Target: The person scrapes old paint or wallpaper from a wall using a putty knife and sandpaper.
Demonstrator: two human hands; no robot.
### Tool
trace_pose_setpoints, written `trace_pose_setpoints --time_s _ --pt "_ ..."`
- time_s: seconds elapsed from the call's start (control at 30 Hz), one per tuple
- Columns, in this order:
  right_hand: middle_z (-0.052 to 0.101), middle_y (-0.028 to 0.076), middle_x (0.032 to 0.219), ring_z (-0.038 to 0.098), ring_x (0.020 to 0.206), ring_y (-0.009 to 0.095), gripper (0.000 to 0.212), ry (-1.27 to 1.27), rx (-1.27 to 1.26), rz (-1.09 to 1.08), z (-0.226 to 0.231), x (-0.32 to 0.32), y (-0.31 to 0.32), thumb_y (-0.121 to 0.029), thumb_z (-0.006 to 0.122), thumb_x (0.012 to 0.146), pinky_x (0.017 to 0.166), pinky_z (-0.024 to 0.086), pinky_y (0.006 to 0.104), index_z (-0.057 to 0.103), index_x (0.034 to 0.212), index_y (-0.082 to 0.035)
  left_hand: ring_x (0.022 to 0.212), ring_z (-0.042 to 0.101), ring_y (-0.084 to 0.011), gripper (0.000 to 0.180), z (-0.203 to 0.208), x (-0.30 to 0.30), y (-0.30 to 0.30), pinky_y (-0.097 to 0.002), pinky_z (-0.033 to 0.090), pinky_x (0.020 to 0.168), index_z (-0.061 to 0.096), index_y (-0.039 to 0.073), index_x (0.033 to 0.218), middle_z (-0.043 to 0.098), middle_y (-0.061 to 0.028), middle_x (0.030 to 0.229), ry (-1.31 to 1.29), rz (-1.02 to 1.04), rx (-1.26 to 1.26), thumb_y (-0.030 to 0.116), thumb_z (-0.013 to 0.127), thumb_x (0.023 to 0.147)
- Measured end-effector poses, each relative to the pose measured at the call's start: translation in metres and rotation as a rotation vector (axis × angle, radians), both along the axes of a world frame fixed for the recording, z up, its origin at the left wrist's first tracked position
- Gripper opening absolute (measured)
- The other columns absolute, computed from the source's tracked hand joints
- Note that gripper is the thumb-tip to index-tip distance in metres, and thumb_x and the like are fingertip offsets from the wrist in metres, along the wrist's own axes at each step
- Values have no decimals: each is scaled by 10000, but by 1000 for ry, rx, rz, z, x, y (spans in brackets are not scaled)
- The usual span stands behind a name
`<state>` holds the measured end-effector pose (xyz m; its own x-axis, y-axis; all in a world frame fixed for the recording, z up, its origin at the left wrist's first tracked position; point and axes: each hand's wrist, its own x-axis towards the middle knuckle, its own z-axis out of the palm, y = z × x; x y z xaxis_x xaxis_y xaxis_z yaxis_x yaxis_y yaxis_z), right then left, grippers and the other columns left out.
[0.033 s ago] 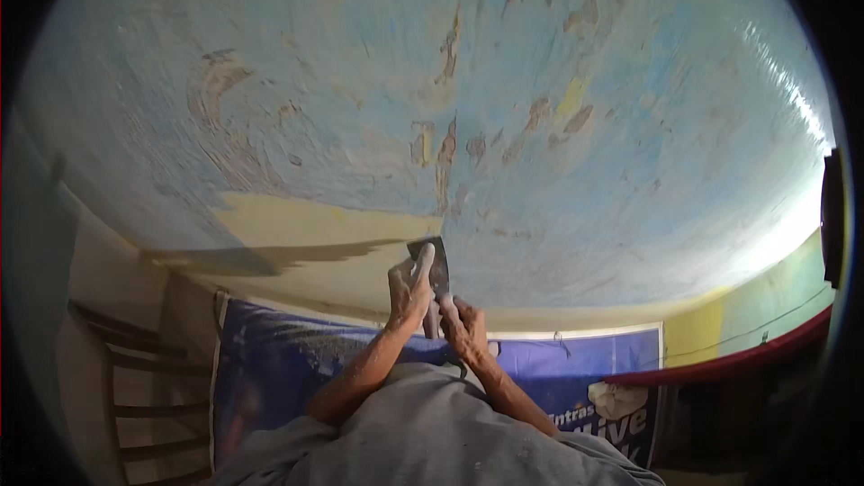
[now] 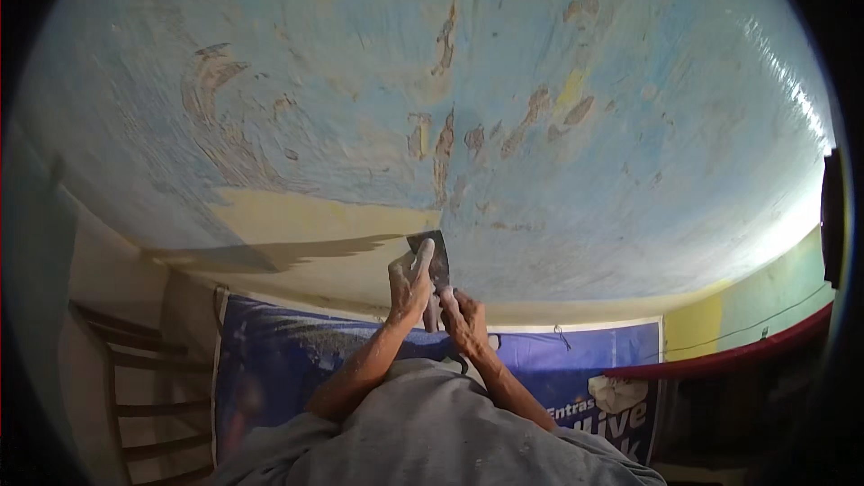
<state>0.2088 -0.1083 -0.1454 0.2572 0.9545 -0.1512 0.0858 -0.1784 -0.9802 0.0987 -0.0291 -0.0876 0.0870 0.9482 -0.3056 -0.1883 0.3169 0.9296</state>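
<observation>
Both of my hands are on a scraper (image 2: pixel 440 261) with a wide dark blade, held up against a worn, light blue painted surface (image 2: pixel 360 117). My left hand (image 2: pixel 411 286) is closed at the blade's left side, with a whitened fingertip lying along the metal. Lower and to the right, my right hand (image 2: pixel 466 322) grips near the base of the blade, by the handle. The blade's far edge meets the right end of a pale yellow patch (image 2: pixel 328 220). White dust marks my fingers and forearms.
Brown bare spots (image 2: pixel 445 148) scar the blue surface. Below hangs a blue printed banner (image 2: pixel 558 353). A slatted wooden frame (image 2: pixel 162 411) stands at the lower left. A red strip (image 2: pixel 720 362) and a dark object (image 2: pixel 831 216) are at the right.
The view has shifted very slightly, and my hands with the scraper appear a few pixels higher. My grip on the scraper is the same.
</observation>
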Motion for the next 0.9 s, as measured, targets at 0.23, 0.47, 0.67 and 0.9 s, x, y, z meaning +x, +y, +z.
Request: trace_pose_setpoints --time_s 0.23,0.47,0.67,0.9 --pt "484 -15 619 429 573 75 466 -123 95 37 17 18 16 -420 560 1021 499 351 270 579 798 -12 497 472 -117 509 27 5 6 -324 370 479 533 4 665 457 -34 529 -34 6 109 381 592 1000" --pt "500 8 602 435 581 92 498 -204 93 46 20 22 17 -425 562 1019 505 367 294 573 778 11 500 452 -118 526 -26 20 26 -330 379 507 543 6 673 463 -24 514 69 209 390 411 572 1008" --pt "493 12 581 441 567 94 445 -259 75 52 27 23 22 -370 573 1016 507 382 310 571 766 -3 503 446 -90 487 -12 20 32 -315 361 481 547 26 694 456 -28 544 76 158 335 393 594 1011" --pt "470 85 548 437 531 137 442 -393 113 60 41 29 39 -339 575 1015 513 410 344 569 759 22 381 423 -125 487 -20 24 48 -302 343 409 585 29 774 495 -37 549 -1 137 199 451 556 1014"
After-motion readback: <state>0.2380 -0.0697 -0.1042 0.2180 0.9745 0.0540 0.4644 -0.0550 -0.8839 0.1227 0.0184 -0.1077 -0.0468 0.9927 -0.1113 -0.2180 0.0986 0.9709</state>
